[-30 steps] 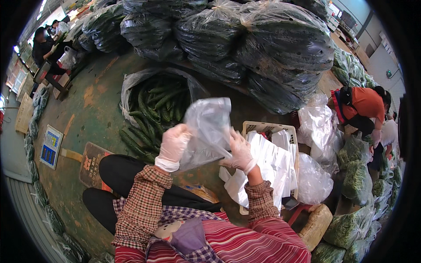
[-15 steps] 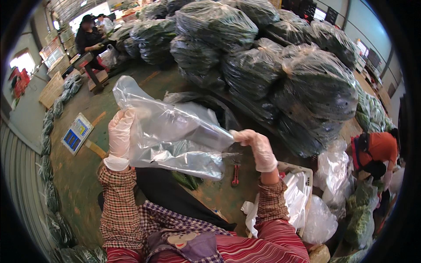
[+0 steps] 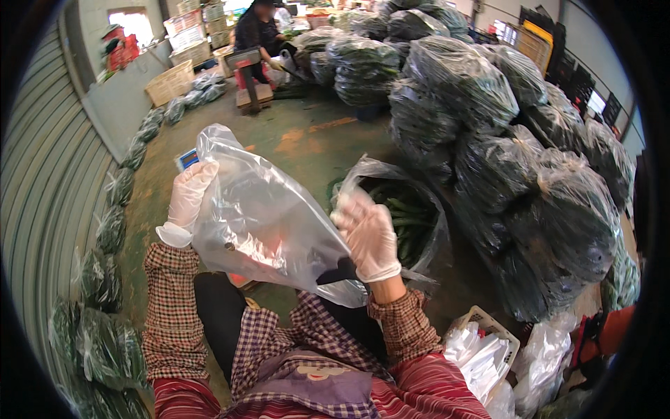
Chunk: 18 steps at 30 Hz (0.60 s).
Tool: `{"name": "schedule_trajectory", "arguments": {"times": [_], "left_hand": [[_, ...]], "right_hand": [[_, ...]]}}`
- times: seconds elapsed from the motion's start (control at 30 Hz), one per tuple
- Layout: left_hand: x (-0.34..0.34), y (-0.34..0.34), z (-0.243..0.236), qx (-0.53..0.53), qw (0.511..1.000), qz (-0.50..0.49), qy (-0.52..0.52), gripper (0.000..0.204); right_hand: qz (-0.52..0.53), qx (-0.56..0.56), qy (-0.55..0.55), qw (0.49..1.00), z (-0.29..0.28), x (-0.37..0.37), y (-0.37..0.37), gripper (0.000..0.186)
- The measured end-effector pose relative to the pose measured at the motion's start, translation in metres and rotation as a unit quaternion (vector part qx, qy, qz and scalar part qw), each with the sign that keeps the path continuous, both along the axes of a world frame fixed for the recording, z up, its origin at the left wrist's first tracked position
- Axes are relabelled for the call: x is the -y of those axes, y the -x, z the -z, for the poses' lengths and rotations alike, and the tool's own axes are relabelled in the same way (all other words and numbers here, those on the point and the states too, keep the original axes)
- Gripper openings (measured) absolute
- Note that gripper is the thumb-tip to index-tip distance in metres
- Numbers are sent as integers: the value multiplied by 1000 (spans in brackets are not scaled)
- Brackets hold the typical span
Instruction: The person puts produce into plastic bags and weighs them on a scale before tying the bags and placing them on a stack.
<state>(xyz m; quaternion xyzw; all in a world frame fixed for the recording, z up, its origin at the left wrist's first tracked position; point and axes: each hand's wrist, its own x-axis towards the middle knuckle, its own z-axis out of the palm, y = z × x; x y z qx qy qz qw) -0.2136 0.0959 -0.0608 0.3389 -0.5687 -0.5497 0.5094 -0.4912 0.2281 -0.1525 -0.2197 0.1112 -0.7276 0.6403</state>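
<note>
A large clear plastic bag (image 3: pixel 269 209) hangs in front of me, opened out wide and seemingly without contents. My left hand (image 3: pixel 188 199), in a whitish glove, is closed on the bag's upper left edge. At the bag's right edge is my gloved right hand (image 3: pixel 370 237). Its fingers are smeared by motion, so their grip cannot be made out. Just beyond that hand, an open clear bag (image 3: pixel 436 241) stands on the floor, holding long dark-green vegetables (image 3: pixel 408 216) that look like cucumbers. Part of a blue display (image 3: pixel 187 160) shows behind my left hand.
Big filled plastic bags (image 3: pixel 460 84) are piled on the right. A white basket (image 3: pixel 513 342) of folded plastic bags stands at lower right, near a person's orange sleeve (image 3: pixel 618 328). Smaller packed bags (image 3: pixel 112 227) line the left wall. Another person (image 3: pixel 258 35) works beside a platform scale (image 3: pixel 248 94).
My right hand has shifted from the bag's stretched right corner to its side, and the bag is opened wider. The view has turned left, bringing the open vegetable bag into sight.
</note>
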Motion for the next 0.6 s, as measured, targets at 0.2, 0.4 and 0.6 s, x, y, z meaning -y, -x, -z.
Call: {"name": "schedule_trajectory", "arguments": {"times": [0.2,0.4,0.6], "left_hand": [[-11,-46,-5,-83,995,39,-40,23],[-30,-87,-19,-73,987,77,-120,23],[-8,-127,22,-41,984,12,-173,19]], "right_hand": [[-87,-400,69,910,10,-11,-60,76],[-240,-299,171,908,25,34,-64,85],[-192,-233,50,952,27,61,-107,92]]}}
